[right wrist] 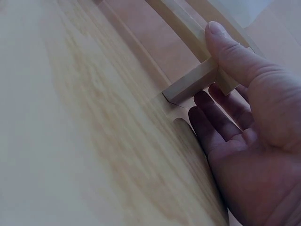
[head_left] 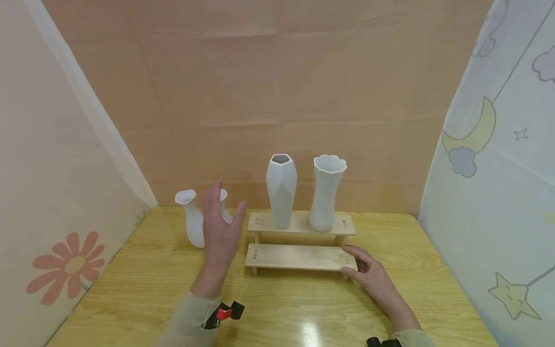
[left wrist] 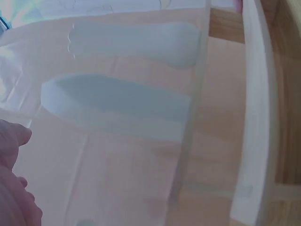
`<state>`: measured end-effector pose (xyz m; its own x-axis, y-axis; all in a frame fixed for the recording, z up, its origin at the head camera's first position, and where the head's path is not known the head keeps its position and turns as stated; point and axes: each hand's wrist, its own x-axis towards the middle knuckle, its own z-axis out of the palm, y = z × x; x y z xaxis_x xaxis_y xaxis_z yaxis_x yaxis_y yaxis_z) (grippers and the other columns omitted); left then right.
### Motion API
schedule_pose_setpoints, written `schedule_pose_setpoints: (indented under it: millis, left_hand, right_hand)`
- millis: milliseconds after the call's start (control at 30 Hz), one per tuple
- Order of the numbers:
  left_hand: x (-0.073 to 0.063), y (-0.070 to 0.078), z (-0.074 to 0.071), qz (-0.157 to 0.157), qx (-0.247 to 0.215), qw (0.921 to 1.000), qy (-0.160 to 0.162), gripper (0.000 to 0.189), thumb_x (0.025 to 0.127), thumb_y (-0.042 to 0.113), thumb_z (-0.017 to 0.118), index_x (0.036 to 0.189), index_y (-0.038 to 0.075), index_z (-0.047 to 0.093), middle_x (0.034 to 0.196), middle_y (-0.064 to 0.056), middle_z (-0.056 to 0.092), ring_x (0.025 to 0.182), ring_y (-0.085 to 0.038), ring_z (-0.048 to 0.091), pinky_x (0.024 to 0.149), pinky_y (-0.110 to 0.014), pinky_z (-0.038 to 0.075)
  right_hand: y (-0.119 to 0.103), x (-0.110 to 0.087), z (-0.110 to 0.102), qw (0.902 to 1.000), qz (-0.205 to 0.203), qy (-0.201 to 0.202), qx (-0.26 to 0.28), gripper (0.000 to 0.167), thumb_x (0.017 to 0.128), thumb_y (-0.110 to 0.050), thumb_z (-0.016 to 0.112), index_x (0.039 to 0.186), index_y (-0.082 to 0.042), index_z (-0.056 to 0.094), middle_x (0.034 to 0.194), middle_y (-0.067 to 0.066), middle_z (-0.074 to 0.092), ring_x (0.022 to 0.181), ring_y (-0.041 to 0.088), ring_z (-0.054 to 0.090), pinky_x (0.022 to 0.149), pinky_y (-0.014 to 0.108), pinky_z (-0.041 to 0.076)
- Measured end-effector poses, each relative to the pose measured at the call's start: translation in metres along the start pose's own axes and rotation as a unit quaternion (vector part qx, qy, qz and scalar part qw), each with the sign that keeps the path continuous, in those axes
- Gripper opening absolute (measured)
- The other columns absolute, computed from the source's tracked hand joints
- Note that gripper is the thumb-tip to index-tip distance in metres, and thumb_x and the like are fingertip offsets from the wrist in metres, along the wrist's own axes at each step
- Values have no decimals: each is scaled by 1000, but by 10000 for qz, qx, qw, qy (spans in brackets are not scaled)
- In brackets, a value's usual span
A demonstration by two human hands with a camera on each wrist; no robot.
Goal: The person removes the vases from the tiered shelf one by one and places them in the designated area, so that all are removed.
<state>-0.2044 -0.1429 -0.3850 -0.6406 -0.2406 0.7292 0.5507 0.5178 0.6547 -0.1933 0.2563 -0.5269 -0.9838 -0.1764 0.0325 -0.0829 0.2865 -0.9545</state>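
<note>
My right hand grips the right end of a low wooden shelf, thumb at the front edge and fingers at the back. In the right wrist view, the thumb touches the board beside a short leg. Behind it, a higher wooden shelf bears a faceted white vase and a white vase with a scalloped rim. Raised, with fingers extended and holding nothing, my left hand is left of the shelves. It partly hides two more white vases, one curved and one mostly covered.
Everything stands on a wood-grain table. A plain orange-brown sheet hangs behind it. Patterned cloths close off the left side and the right side.
</note>
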Motion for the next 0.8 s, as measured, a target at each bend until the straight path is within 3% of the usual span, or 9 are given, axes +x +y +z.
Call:
schedule_pose_setpoints:
  millis: [233,400,600,800]
  left_hand:
    - [2,23,17,-61,-317,9991,-279,80,103,22,82,170,12,39,172,-8,41,159,-29,38,128,-57,33]
    - [0,33,31,-204,-571,9972,-444,82,103,21,83,171,11,38,171,-11,41,159,-30,37,127,-58,34]
    - [3,38,49,-282,-712,9954,-567,82,104,27,82,170,10,38,170,-13,41,157,-32,39,127,-58,35]
    - [-1,36,64,-669,-854,9926,-551,84,103,34,83,172,16,38,171,-9,38,157,-33,39,126,-61,36]
  right_hand:
    - [-1,-1,0,10000,-42,12,-5,70,99,-33,85,161,-15,57,174,8,39,165,32,22,111,4,29]
    - [-3,-1,0,10000,-41,-19,40,71,100,-32,85,162,-14,56,174,9,37,166,33,20,112,5,28]
    - [-5,-2,-1,10000,-34,-10,78,69,100,-30,85,162,-14,56,174,10,37,166,34,20,111,5,28]
    - [-5,-2,0,9998,-112,-3,182,67,100,-26,85,160,-13,58,173,11,39,165,33,22,112,6,29]
